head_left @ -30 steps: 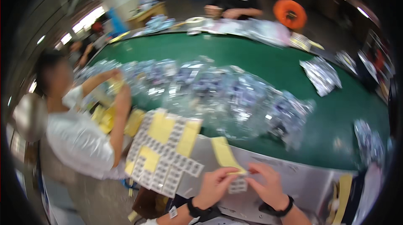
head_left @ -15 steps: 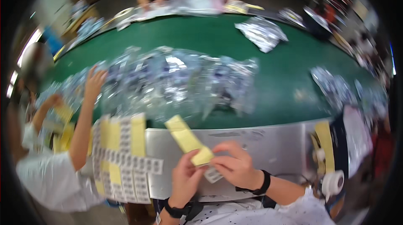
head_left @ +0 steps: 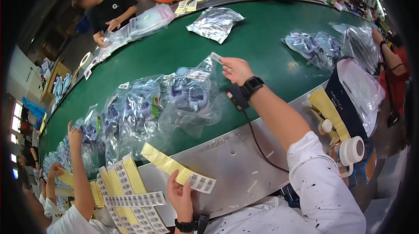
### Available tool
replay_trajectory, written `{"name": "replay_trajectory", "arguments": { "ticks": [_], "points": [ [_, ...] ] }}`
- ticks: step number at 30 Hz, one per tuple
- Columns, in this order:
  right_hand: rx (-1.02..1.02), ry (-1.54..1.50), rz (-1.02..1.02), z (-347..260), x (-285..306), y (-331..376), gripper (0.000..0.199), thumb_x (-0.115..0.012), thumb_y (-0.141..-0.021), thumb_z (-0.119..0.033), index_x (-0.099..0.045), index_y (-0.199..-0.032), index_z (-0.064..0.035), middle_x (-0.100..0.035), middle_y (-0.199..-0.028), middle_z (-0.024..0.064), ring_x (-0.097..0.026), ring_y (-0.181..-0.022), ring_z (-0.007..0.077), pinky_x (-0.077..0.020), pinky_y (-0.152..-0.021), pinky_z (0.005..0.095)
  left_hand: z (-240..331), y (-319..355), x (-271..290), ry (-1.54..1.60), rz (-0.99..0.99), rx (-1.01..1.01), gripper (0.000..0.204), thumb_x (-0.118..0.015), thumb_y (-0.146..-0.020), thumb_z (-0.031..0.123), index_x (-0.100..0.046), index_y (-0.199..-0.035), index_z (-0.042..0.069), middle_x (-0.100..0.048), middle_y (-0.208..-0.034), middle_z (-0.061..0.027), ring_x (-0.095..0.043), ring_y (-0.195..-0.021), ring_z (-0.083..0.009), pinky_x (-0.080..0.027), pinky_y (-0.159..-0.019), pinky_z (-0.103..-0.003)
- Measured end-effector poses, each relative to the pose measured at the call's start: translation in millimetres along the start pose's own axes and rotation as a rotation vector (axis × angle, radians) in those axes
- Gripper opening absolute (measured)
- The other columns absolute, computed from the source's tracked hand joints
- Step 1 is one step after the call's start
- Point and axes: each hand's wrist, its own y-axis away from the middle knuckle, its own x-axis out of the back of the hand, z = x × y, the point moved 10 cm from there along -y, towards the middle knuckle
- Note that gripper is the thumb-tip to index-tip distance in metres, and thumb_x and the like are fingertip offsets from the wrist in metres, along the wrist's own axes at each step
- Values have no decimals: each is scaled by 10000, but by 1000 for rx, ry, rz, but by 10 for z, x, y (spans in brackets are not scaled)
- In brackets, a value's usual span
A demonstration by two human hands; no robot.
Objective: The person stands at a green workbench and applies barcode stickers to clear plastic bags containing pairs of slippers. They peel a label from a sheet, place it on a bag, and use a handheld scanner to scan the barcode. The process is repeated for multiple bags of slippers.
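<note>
My left hand holds a yellow backing strip with a barcode label sheet at the steel edge of the table. My right hand, with a black watch on the wrist, is stretched out over the green belt and pinches a small white sticker. It hovers at the top of a clear bag with purple shoes. A black scanner and its cable hang at my right wrist.
More bagged shoes lie left along the green belt. Label sheets lie by a neighbour's arm at the lower left. A tape roll and a dark box stand to the right. A person in black works opposite.
My right hand peeled a sticker off the strip and reached forward over the belt to the bagged shoes. The left hand kept the strip. The view swung to the right.
</note>
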Motion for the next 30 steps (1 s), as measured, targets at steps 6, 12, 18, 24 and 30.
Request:
{"name": "replay_trajectory", "arguments": {
  "ticks": [6,12,18,24,30],
  "points": [
    [-64,-8,-42,215,-267,-124,100,-733,-777,-111,-644,-818,-93,-609,-864,19,-533,-788,136,-455,-694,303,-25,-2,14,10,33,9,456,-536,-876,-62,-423,-1316,-23,-637,-1025,-151,-642,-908,-173,-527,-766,-261],
    [1,37,7,182,-404,-120,98,-727,-760,-62,-630,-768,-73,-606,-754,16,-542,-659,120,-459,-603,279,-32,-4,-28,27,21,-7,438,-538,-886,-50,-430,-1309,-22,-638,-1022,-150,-645,-901,-171,-528,-759,-255],
    [218,144,138,57,-293,-43,105,-679,-719,47,-596,-717,-17,-615,-692,56,-560,-551,123,-460,-486,265,-33,2,-26,34,27,-8,435,-541,-889,-44,-429,-1309,-22,-645,-1005,-147,-649,-881,-163,-530,-745,-250],
    [162,159,253,316,59,223,327,-623,-712,100,-554,-1024,27,-612,-828,134,-592,-567,173,-538,-527,297,-36,8,-3,39,31,-1,432,-548,-889,-38,-438,-1306,-17,-648,-998,-146,-651,-868,-158,-525,-730,-242],
    [356,131,323,534,328,539,438,-583,-829,-5,-410,-1232,-17,-560,-962,121,-571,-870,200,-496,-794,324,-32,0,-16,82,18,23,435,-554,-886,-35,-440,-1305,-14,-643,-982,-118,-644,-855,-153,-518,-725,-243]
  ]
}}
